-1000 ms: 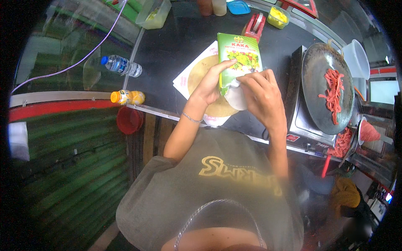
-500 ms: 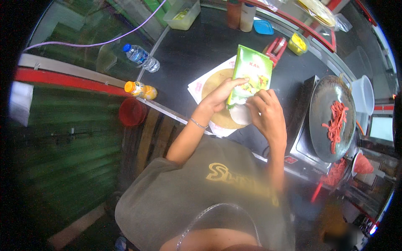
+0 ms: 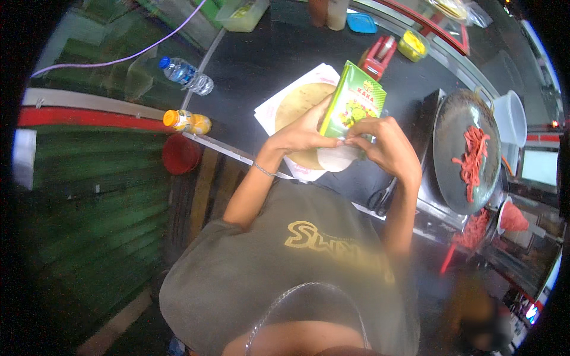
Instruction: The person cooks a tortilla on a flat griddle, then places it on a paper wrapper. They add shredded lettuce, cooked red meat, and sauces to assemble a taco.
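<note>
A green packet (image 3: 355, 98) with a vegetable picture on its front is held tilted in front of my chest. My left hand (image 3: 301, 132) grips its left side, thumb along the lower edge and fingers hidden behind. At the lower edge my right hand (image 3: 392, 148) pinches with thumb and fingers close to the left thumb. A whitish rounded piece (image 3: 339, 159) shows just below the packet; I cannot make out what it is. Under the hands, a round tan flatbread (image 3: 291, 105) lies on white paper (image 3: 265, 110) with reddish print, on the dark counter.
To the right, a dark round pan (image 3: 446, 169) on a stove holds red strips (image 3: 473, 160). A water bottle (image 3: 187, 76) and an orange-capped bottle (image 3: 189, 122) are at the left. Beyond the packet are a red tool (image 3: 377, 57), a yellow-filled tub (image 3: 412, 45) and a blue lid (image 3: 362, 22).
My right hand has shifted to the packet's lower edge, its fingers now bunched near my left thumb. The left thumb has slid down from the packet's front. The whole view has shifted slightly.
</note>
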Motion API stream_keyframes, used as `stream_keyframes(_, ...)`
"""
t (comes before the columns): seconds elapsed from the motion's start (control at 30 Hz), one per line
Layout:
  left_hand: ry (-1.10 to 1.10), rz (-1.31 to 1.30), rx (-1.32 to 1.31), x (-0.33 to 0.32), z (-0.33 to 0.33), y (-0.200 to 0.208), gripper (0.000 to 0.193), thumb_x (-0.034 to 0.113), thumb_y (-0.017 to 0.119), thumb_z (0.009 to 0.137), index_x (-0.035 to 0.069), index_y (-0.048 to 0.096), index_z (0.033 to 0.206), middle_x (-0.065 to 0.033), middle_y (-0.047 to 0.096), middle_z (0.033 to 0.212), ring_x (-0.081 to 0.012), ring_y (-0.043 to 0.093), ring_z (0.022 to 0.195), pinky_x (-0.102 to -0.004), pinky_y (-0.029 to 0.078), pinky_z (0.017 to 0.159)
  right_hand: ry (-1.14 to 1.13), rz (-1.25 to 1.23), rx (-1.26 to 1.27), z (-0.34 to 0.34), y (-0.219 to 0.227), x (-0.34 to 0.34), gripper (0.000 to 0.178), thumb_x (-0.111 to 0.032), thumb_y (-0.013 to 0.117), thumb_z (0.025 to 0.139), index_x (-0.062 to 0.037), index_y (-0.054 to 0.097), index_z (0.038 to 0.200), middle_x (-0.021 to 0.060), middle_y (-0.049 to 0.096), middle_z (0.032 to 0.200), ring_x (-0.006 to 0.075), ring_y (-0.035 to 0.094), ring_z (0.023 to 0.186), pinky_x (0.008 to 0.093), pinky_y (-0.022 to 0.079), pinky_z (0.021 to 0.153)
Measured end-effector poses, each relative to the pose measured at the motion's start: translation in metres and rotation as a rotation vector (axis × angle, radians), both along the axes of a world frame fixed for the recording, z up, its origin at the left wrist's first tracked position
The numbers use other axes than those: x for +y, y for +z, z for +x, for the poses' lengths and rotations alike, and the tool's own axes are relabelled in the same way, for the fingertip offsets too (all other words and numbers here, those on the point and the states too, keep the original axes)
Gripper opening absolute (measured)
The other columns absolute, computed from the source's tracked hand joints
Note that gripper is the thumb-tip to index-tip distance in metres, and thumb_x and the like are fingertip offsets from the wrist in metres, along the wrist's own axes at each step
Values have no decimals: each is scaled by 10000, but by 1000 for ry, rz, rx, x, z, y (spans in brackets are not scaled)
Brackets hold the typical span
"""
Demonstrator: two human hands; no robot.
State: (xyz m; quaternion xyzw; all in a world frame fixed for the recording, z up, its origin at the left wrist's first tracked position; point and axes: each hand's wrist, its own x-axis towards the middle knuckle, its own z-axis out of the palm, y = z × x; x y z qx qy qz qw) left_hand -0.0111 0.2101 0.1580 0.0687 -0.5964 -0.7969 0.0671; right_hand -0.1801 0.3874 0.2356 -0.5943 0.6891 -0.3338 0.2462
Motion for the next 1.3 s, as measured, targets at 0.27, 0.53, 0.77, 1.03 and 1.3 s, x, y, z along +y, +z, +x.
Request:
stream_keyframes(0.27, 233, -228, 30, 15, -3, -17, 1191, 14, 872, 876, -29, 147, 1820, -224, 389, 1792, -250, 434, 1613, -365, 368, 1316, -86, -101, 34, 17, -7, 1, 139, -32, 801, 935, 2, 728, 1048, 230, 758, 988, 459, 741, 972, 496, 574, 876)
stream_keyframes(0.53, 666, -409, 68, 18, -14, -41, 876, 47, 860, 951, -51, 448, 1718, -222, 674, 1596, -205, 663, 1396, -328, 508, 1173, 114, -119, -45, 55, 9, 16, 143, -49, 757, 962, 16, 657, 1041, 227, 695, 973, 466, 691, 1029, 543, 557, 903)
stream_keyframes(0.77, 996, -644, 229, -28, 15, 83, 880, 29, 860, 891, -87, 488, 1680, -247, 626, 1642, -264, 603, 1499, -393, 439, 1270, -1, -318, -558, 65, 45, 81, 139, -137, 838, 858, -22, 764, 883, 131, 787, 887, 319, 773, 849, 388, 574, 885)
stream_keyframes(1.03, 1042, -915, 712, -154, 31, 341, 782, -6, 775, 864, -10, 608, 1628, -220, 663, 1606, -265, 631, 1484, -401, 462, 1254, -245, -366, -608, 60, 26, 92, 154, -93, 884, 859, -2, 774, 915, 120, 809, 920, 228, 770, 883, 354, 575, 857)
stream_keyframes(1.3, 1104, -806, 648, -335, 1, 512, 679, 198, 844, 941, 19, 657, 1569, -131, 750, 1415, -284, 743, 1210, -393, 546, 1101, -30, -231, -540, 72, 28, 80, 123, -34, 854, 925, -1, 780, 1018, 116, 838, 1013, 210, 806, 961, 344, 584, 905)
